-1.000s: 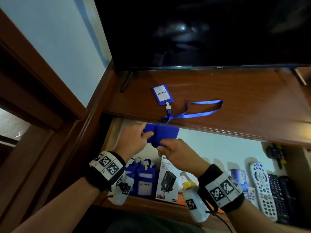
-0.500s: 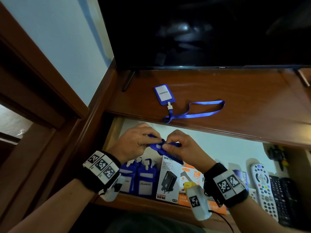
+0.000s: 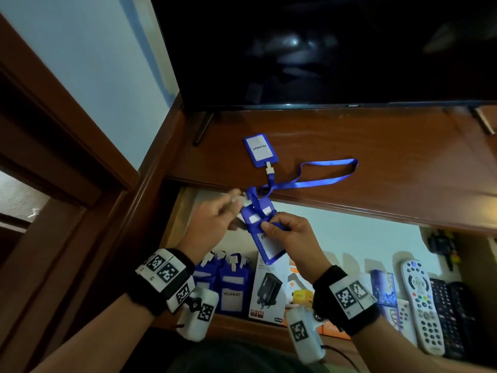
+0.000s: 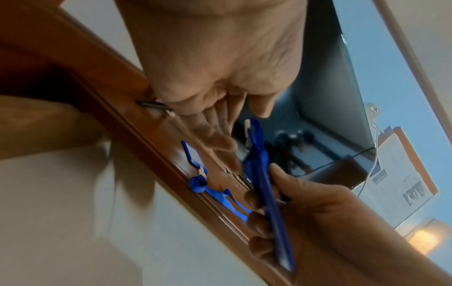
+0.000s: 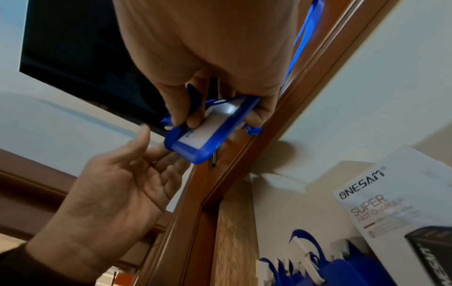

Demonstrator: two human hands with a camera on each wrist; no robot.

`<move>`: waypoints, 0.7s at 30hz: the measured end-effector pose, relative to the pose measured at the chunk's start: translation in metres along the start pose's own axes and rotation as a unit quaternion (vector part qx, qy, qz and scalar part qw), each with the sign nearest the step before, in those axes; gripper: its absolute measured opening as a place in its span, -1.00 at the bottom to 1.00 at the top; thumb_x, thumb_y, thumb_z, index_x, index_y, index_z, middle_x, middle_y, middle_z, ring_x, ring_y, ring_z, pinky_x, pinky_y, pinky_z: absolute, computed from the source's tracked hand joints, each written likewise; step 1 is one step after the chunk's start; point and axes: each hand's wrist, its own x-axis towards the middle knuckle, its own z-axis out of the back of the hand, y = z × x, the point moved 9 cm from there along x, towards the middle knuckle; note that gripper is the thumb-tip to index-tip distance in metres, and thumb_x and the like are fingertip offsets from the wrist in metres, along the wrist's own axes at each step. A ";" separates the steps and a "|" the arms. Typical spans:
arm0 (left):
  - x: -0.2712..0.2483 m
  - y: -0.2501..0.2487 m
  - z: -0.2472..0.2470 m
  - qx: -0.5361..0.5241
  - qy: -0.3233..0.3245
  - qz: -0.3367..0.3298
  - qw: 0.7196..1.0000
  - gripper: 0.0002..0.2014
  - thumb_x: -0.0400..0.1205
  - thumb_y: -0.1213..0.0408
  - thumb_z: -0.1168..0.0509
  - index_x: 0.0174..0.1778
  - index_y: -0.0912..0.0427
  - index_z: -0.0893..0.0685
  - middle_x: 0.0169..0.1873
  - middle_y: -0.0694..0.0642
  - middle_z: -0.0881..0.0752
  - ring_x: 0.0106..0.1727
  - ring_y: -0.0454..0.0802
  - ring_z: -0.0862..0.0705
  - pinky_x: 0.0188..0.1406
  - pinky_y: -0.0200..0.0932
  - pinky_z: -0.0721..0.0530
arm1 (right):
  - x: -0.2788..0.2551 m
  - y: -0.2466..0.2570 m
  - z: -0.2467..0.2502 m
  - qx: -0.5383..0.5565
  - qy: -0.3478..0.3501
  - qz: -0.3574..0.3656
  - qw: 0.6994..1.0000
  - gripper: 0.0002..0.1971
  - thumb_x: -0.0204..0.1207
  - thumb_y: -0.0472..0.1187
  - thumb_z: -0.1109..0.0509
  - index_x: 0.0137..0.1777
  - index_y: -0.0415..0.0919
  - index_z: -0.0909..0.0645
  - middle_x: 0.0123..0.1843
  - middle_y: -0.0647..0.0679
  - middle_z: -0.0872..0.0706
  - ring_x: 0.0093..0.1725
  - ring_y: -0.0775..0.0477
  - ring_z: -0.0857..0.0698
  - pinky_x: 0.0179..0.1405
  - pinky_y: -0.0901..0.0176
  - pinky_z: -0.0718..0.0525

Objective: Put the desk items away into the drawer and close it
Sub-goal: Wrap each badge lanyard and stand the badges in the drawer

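Note:
My right hand [image 3: 270, 228] grips a blue badge holder [image 3: 266, 249] with its lanyard wrapped round it, above the open drawer [image 3: 178, 216]. Its thumb presses the white card face [image 5: 208, 133] and its fingers curl behind [image 4: 257, 222]. My left hand [image 3: 232, 207] is beside the holder's top end, fingers straight and loose, near the white clip [image 4: 247, 124]. A second blue badge [image 3: 257, 151] marked PELAWAT lies on the desk top, and its lanyard [image 3: 325, 180] trails to the desk edge.
Inside the drawer stand several blue badges [image 3: 231, 288], a charger box [image 3: 269, 290], small boxes and remotes [image 3: 422, 305]. A dark TV [image 3: 322, 49] stands at the back of the desk. A wooden door frame [image 3: 67, 146] is on the left.
Both hands rose from low in the drawer. They gripped the badge holder together earlier; now only the right hand holds it, tilted with its face showing, while the left hand's fingers have loosened.

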 end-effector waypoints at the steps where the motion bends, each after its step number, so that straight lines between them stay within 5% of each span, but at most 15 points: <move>1: -0.002 0.001 -0.005 -0.013 0.012 0.011 1.000 -0.85 0.67 0.20 -0.28 0.10 -0.05 -0.70 -0.25 -0.10 -0.79 -0.32 -0.29 -0.74 -0.30 -0.38 -0.68 | 0.001 -0.003 0.000 0.004 -0.012 -0.003 1.000 -0.79 0.54 -0.33 -0.42 -0.28 -0.45 -0.58 -0.31 -0.26 -0.57 -0.33 -0.04 -0.49 -0.30 0.17 -0.43; 4: -0.004 0.007 -0.017 -0.018 0.033 0.011 0.999 -0.86 0.53 0.29 -0.46 -0.12 -0.07 -0.73 -0.18 -0.01 -0.83 -0.19 -0.17 -0.79 -0.22 -0.27 -0.73 | 0.003 -0.008 -0.006 -0.014 -0.011 -0.004 1.000 -0.83 0.59 -0.30 -0.36 -0.17 -0.42 -0.62 -0.18 -0.39 -0.63 -0.26 -0.09 -0.53 -0.23 0.09 -0.46; 8: 0.001 0.024 -0.010 -0.013 0.006 0.047 0.999 -0.77 0.45 0.42 -0.51 -0.18 -0.03 -0.71 -0.19 -0.03 -0.81 -0.14 -0.16 -0.79 -0.06 -0.23 -0.74 | 0.004 -0.009 -0.014 -0.056 0.025 -0.007 0.998 -0.79 0.60 -0.36 -0.31 -0.27 -0.22 -0.64 -0.30 -0.04 -0.63 -0.33 0.19 -0.54 -0.26 0.37 -0.45; 11: 0.002 0.041 -0.010 0.015 0.037 0.094 0.995 -0.80 0.44 0.44 -0.51 -0.15 0.06 -0.72 -0.17 0.04 -0.82 -0.09 -0.06 -0.79 0.00 -0.13 -0.74 | 0.009 -0.016 -0.012 -0.085 0.041 -0.035 0.995 -0.75 0.61 -0.27 -0.32 -0.29 -0.36 -0.64 -0.33 -0.23 -0.62 -0.33 0.04 -0.52 -0.24 0.17 -0.45; 15: -0.001 0.076 -0.016 0.066 0.119 0.153 0.979 -0.80 0.39 0.42 -0.54 -0.10 0.20 -0.75 -0.17 0.15 -0.82 -0.07 0.10 -0.79 0.04 0.10 -0.75 | 0.030 -0.020 0.010 -0.138 0.002 -0.053 0.989 -0.70 0.57 -0.15 -0.36 -0.41 -0.10 -0.66 -0.25 -0.22 -0.76 -0.24 -0.03 -0.66 -0.15 0.08 -0.57; 18: -0.009 0.093 -0.029 0.144 0.188 0.158 0.959 -0.81 0.38 0.37 -0.55 -0.11 0.19 -0.77 -0.19 0.12 -0.82 -0.13 0.03 -0.79 -0.09 -0.09 -0.76 | 0.057 -0.009 0.023 -0.131 -0.030 -0.040 0.990 -0.68 0.57 -0.36 -0.32 -0.41 -0.07 -0.61 -0.33 -0.09 -0.70 -0.33 0.06 -0.61 -0.30 0.33 -0.50; 21: -0.017 0.107 -0.045 0.245 0.259 0.148 0.923 -0.87 0.38 0.25 -0.55 -0.26 0.04 -0.71 -0.21 0.02 -0.79 -0.16 -0.08 -0.74 -0.13 -0.19 -0.69 | 0.090 0.000 0.032 -0.146 -0.057 -0.035 0.987 -0.72 0.51 -0.38 -0.34 -0.41 -0.09 -0.62 -0.39 -0.10 -0.65 -0.33 -0.01 -0.55 -0.32 0.19 -0.47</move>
